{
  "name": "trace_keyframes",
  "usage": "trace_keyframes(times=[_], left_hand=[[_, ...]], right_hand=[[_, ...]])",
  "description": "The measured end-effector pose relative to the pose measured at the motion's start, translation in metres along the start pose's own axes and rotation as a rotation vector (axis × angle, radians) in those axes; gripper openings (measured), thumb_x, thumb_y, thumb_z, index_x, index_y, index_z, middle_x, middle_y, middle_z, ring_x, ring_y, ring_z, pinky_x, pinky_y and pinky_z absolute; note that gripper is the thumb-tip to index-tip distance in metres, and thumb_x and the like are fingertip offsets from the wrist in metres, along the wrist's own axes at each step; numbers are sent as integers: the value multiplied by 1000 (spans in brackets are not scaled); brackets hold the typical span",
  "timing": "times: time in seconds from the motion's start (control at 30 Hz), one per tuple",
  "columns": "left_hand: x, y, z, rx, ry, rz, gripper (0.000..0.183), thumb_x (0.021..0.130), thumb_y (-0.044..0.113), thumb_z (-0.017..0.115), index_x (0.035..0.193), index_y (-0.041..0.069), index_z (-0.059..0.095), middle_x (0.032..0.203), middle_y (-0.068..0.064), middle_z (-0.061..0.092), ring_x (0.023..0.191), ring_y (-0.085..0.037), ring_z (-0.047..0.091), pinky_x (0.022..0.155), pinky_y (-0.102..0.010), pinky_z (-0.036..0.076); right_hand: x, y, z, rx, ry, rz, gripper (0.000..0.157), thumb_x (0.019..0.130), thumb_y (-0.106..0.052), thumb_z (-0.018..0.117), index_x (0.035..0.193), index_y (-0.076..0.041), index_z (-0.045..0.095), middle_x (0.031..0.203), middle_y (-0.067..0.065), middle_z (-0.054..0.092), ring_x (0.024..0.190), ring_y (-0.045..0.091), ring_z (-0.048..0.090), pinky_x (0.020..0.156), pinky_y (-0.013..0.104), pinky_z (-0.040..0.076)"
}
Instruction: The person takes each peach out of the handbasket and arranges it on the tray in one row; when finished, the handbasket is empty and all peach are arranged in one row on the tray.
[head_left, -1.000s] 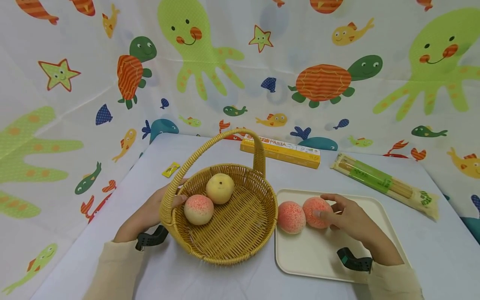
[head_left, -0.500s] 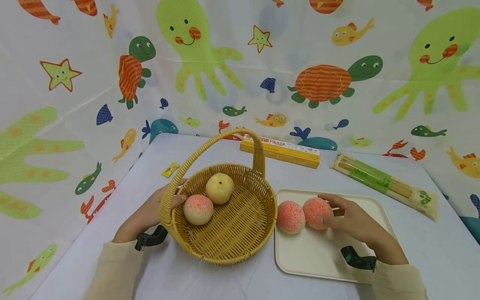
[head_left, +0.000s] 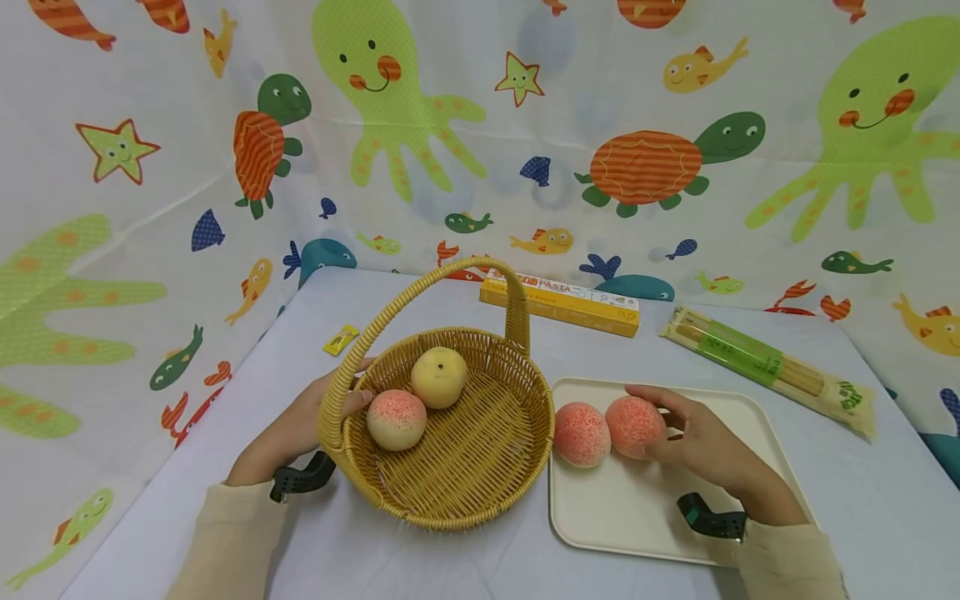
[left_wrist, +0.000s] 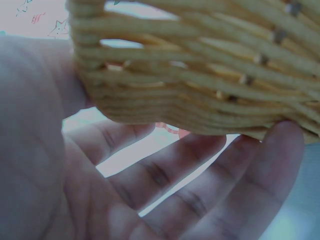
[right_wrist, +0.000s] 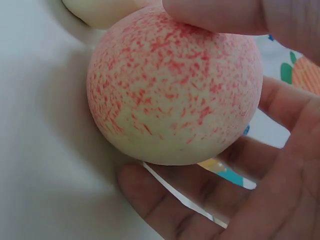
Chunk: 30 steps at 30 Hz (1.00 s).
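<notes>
A yellow wicker basket (head_left: 480, 433) with a tall arched handle stands in the middle. My left hand (head_left: 303, 421) holds its left side, thumb over the rim and fingers (left_wrist: 160, 170) spread beneath the woven wall. Inside lie a pink-topped peach (head_left: 397, 420) and a pale yellow round fruit (head_left: 438, 377). On the cream tray (head_left: 622, 517) two pink-speckled peaches sit side by side. My right hand (head_left: 701, 437) grips the right peach (head_left: 634, 425), its thumb on the near side and fingers around the far side. The left peach (head_left: 582, 434) rests close to the basket.
A yellow pasta box (head_left: 558, 304) lies behind the basket. A green-and-clear noodle packet (head_left: 768, 367) lies at the back right. Near the left hand is a small yellow sachet (head_left: 341, 339). A sea-animal printed cloth (head_left: 555, 125) hangs behind the table.
My right hand's fingers have shifted slightly around the right peach, and the thumb has moved from its front to its lower right side. The left hand and basket stay put.
</notes>
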<state>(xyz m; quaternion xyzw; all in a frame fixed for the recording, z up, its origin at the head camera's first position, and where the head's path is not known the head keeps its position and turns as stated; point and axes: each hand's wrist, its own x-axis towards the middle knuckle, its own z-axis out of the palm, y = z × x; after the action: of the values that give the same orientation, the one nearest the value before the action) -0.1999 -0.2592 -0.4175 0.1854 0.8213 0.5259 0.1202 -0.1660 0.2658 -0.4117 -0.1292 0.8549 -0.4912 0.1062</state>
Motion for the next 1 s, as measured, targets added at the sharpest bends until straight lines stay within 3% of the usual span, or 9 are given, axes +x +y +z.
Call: trace_keyframes(times=[0.3, 0.6, 1.0], left_hand=[[1, -1, 0, -14, -7, 23, 49, 109, 20, 51, 156, 9, 42, 124, -25, 63, 88, -27, 75, 72, -39, 62], [1, 0, 0, -25, -6, 6, 51, 110, 20, 50, 158, 8, 39, 122, -26, 64, 81, -27, 76, 68, -41, 62], [1, 0, 0, -12, 3, 5, 51, 109, 20, 51, 157, 7, 39, 123, -27, 62, 81, -27, 76, 68, -40, 62]], right_hand=[[2, -3, 4, -34, 31, 22, 73, 82, -12, 84, 147, -3, 53, 130, 16, 63, 101, 26, 62, 78, 31, 55], [1, -5, 3, -35, 1, 60, 76, 84, -19, 85, 150, -5, 50, 134, 16, 61, 106, 28, 61, 80, 34, 55], [-1, -1, -1, -19, -30, 4, 70, 86, -10, 77, 150, -3, 51, 140, 18, 59, 110, 31, 60, 81, 32, 53]])
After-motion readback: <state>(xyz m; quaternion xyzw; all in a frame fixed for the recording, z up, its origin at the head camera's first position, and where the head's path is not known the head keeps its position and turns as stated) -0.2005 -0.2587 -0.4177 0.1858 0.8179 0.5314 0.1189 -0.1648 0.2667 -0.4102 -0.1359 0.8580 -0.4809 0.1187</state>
